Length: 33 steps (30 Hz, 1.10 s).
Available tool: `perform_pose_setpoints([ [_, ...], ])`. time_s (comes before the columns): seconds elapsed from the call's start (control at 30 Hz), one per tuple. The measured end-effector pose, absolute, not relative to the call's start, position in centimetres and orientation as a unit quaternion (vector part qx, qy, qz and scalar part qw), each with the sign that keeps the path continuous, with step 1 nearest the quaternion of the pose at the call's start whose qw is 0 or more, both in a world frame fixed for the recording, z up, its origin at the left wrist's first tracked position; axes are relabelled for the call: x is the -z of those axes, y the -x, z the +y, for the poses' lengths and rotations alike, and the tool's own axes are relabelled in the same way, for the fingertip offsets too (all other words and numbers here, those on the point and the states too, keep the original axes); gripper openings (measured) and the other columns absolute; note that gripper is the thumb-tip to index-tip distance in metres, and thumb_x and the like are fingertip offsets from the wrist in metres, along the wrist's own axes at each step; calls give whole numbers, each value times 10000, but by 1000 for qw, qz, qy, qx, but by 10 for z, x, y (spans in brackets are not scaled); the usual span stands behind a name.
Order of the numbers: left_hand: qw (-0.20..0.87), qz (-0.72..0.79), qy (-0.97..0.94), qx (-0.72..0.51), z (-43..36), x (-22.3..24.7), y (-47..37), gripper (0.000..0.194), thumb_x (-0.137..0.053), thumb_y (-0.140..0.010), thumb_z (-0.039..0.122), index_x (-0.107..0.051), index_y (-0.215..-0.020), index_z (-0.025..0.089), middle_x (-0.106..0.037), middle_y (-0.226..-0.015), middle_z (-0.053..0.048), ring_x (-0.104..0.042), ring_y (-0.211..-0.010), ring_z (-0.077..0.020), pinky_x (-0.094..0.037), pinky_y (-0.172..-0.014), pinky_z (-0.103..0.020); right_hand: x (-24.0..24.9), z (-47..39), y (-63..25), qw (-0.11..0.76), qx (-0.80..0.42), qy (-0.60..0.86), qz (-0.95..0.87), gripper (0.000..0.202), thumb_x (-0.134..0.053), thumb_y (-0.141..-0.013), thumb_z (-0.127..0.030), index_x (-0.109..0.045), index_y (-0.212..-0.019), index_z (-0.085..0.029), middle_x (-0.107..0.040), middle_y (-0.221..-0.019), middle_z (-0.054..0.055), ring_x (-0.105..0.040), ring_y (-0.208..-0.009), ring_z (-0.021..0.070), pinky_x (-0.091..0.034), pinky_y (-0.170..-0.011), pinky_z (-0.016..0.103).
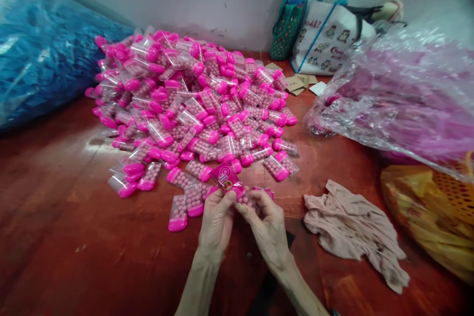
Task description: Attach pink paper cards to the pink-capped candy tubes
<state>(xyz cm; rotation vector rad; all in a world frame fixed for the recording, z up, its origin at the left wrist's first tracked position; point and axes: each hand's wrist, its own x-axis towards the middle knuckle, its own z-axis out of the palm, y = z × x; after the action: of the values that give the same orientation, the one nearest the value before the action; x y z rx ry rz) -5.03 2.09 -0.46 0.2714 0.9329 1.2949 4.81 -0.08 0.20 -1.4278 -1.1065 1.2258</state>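
Both hands meet in front of a big heap of small clear candy boxes (192, 118) with bright pink caps and pale pink balls inside. Between my fingers is one such candy box (246, 200), its lower part covered by the hands. My left hand (217, 219) is closed on its capped end, thumb on top. Against that end rises a magenta printed wrapper (226, 177); how it joins the box is unclear. My right hand (269, 227) pinches the box's other end between thumb and fingers. Behind the right fingers, more magenta printed pieces (267, 191) show in part.
A large bag of blue pieces (55, 49) stands left. To the right are a crumpled clear plastic bag (400, 103) with pink contents, a beige cloth (355, 224) and an orange basket (454, 195). A white tote bag (326, 42) and cardboard pieces (296, 84) sit by the wall.
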Motion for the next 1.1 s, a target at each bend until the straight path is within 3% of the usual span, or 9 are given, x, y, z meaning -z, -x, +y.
perform_pose_setpoints([
  [0.17, 665, 421, -112, -606, 22, 6, 50, 78, -658, -695, 183, -658, -749, 127, -668, -671, -26, -614, -594, -131, -491, -604, -256, -7, -2, -47, 393, -507, 579, -502, 208, -451, -870, -338, -546, -779, -178, -557, -607, -19, -481, -490, 97, -357, -455, 198],
  [0.43, 694, 408, -74, -589, 18, 7, 41, 136, -687, -669, 204, -652, -773, 125, -668, -705, -35, -619, -625, -138, -495, -623, -264, -1, -8, -41, 430, -395, 611, -534, 177, -414, -878, -271, -561, -859, -175, -617, -704, 20, -567, -596, 135, -409, -555, 226],
  [0.67, 667, 439, -78, -596, 21, 5, 50, 147, -666, -679, 245, -644, -752, 119, -675, -704, -42, -604, -552, -127, -480, -529, -241, 0, -8, -35, 412, -448, 601, -519, 212, -431, -875, -324, -561, -797, -177, -564, -594, -15, -499, -496, 105, -362, -472, 199],
  [0.83, 675, 458, -133, -564, 20, 2, 47, 105, -632, -710, 211, -648, -730, 110, -654, -607, -25, -561, -467, -95, -367, -380, -171, 0, -10, -34, 418, -478, 592, -496, 222, -405, -889, -321, -547, -798, -177, -557, -613, -14, -496, -510, 98, -349, -460, 192],
  [1.1, 655, 461, -92, -592, 23, 0, 51, 122, -657, -683, 217, -628, -748, 118, -661, -651, -24, -562, -481, -95, -431, -449, -195, -3, -8, -32, 407, -470, 581, -525, 201, -423, -882, -310, -561, -840, -170, -583, -664, 6, -549, -569, 119, -392, -534, 216],
])
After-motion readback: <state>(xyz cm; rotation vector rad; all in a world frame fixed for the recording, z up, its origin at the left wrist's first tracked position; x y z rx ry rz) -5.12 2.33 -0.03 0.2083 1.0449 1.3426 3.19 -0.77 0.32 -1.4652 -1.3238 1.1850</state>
